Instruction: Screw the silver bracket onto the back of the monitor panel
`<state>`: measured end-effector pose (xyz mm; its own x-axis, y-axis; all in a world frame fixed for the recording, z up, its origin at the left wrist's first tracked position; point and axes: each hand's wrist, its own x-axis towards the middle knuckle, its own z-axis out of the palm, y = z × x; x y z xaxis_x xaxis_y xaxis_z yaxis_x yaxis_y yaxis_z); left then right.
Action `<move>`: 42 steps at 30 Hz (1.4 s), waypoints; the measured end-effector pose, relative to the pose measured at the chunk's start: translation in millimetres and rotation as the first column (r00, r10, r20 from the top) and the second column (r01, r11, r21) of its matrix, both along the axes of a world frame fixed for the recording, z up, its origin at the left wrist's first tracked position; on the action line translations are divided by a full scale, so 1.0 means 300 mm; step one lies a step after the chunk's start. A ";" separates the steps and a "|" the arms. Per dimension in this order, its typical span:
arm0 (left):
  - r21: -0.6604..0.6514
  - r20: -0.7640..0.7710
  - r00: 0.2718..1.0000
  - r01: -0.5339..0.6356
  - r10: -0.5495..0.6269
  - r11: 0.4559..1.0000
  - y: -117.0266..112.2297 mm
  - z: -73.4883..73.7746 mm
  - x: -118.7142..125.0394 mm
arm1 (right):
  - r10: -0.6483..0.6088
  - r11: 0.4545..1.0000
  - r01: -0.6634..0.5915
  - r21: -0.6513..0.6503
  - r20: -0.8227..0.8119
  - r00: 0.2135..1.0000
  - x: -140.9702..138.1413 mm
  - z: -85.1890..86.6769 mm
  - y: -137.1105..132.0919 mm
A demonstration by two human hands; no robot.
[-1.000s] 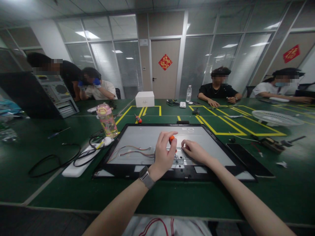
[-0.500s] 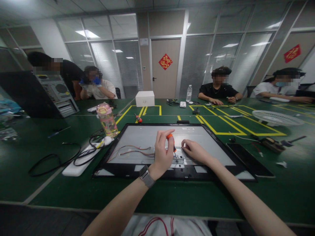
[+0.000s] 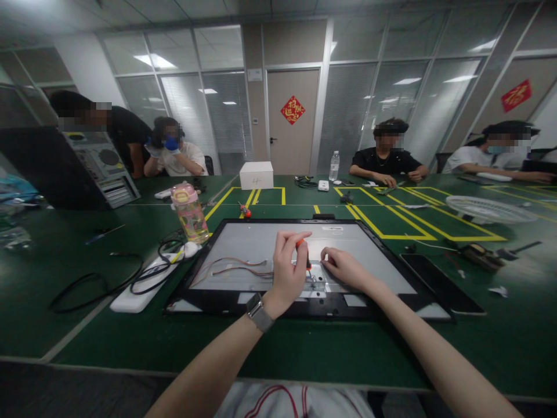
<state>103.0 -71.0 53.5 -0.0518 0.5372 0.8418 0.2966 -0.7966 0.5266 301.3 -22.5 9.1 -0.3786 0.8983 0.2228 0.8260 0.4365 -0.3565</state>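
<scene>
My left hand (image 3: 289, 267) is closed around the orange and black handle of a screwdriver (image 3: 301, 246). The screwdriver stands nearly upright, its shaft pointing down at a small metal bracket (image 3: 319, 285) on the back of a flat display panel (image 3: 256, 241). My right hand (image 3: 342, 267) rests on the panel just right of the bracket, fingers curled in. What its fingertips press or hold, if anything, is hidden. Thin wires (image 3: 239, 268) run left from under my left hand across the grey panel. A black frame surrounds the panel, which lies flat on the green table.
Left of the panel are a pink-lidded bottle (image 3: 190, 215), a white power strip (image 3: 141, 287) and black cables (image 3: 98, 276). A dark phone-like slab (image 3: 441, 281) lies to the right. Behind stand a white box (image 3: 256, 176) and a computer case (image 3: 102, 165). Several people sit or lean around the table.
The screwdriver handle has turned slightly in my left hand, whose index finger has shifted a little. My right hand has stayed put. Across the table, a co-worker's hands have moved a thin strip.
</scene>
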 end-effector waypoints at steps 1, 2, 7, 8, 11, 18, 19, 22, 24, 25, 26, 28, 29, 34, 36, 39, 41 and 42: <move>-0.004 0.001 1.000 0.005 -0.005 1.000 -0.002 0.002 -0.001 | -0.001 1.000 0.001 -0.002 0.000 1.000 -0.001 0.002 -0.002; -0.002 0.001 1.000 0.007 -0.007 1.000 -0.004 0.004 -0.001 | -0.003 1.000 0.003 -0.004 0.001 1.000 -0.001 0.004 -0.002; 0.036 -0.013 1.000 -0.002 0.003 0.999 -0.014 0.008 -0.003 | -0.005 1.000 0.004 -0.005 -0.008 1.000 -0.001 0.003 -0.001; 0.046 -0.025 1.000 0.003 -0.001 0.999 -0.015 0.006 -0.004 | -0.003 1.000 0.003 -0.004 -0.010 1.000 -0.001 0.003 -0.001; 0.052 -0.058 0.997 0.054 -0.051 0.997 -0.016 0.000 -0.009 | -0.004 1.000 0.004 -0.005 -0.010 1.000 -0.002 0.004 -0.003; 0.021 -0.048 0.998 0.035 -0.034 0.999 -0.010 -0.001 -0.009 | -0.013 1.000 0.012 -0.019 -0.017 1.000 -0.003 0.006 -0.003; 0.022 -0.046 0.999 0.028 -0.027 0.999 -0.010 0.001 -0.008 | -0.011 1.000 0.011 -0.017 -0.018 1.000 -0.002 0.004 -0.001; 0.030 -0.046 0.999 0.016 -0.014 0.999 -0.009 0.005 -0.005 | -0.005 1.000 0.005 -0.005 -0.011 1.000 0.000 0.000 0.003; 0.037 -0.050 0.999 -0.002 0.004 0.999 -0.009 0.006 -0.003 | -0.001 1.000 0.001 -0.008 -0.006 1.000 0.000 -0.001 0.004; 0.039 -0.053 0.998 -0.014 0.016 0.999 -0.008 0.006 -0.002 | 0.000 1.000 0.000 -0.009 -0.006 1.000 -0.001 0.000 0.003; 0.042 -0.056 0.998 -0.024 0.027 0.999 -0.007 0.006 -0.001 | 0.000 1.000 0.000 -0.010 -0.007 1.000 -0.001 0.001 0.002; 0.041 -0.057 0.998 -0.035 0.037 0.999 -0.004 0.005 0.000 | 0.002 1.000 -0.002 -0.009 -0.010 1.000 -0.002 0.006 -0.002; 0.040 -0.055 0.998 -0.034 0.036 0.999 -0.003 0.004 0.000 | 0.001 1.000 -0.001 -0.009 -0.011 1.000 -0.003 0.009 -0.005; 0.024 -0.033 0.999 -0.029 0.030 0.999 0.002 -0.001 0.001 | -0.008 1.000 0.008 -0.027 -0.014 1.000 -0.007 0.019 -0.012; 0.017 -0.027 0.999 -0.027 0.028 0.999 0.003 -0.002 0.000 | -0.007 1.000 0.007 -0.029 -0.017 1.000 -0.008 0.020 -0.013; -0.005 -0.040 0.999 0.006 -0.006 1.000 0.000 0.001 -0.001 | -0.007 1.000 0.007 -0.025 -0.020 1.000 -0.009 0.020 -0.011; -0.021 -0.045 0.999 0.027 -0.028 0.999 -0.003 0.004 -0.002 | -0.006 1.000 0.006 -0.023 -0.017 1.000 -0.008 0.019 -0.009; -0.027 -0.044 0.999 0.030 -0.032 0.999 -0.004 0.006 -0.002 | -0.004 1.000 0.004 -0.021 -0.015 1.000 -0.008 0.017 -0.008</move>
<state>102.4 -72.3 55.3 0.0027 0.5600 0.8285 0.2959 -0.7918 0.5343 299.0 -25.0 14.3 -0.3719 0.9043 0.2097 0.8222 0.4257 -0.3779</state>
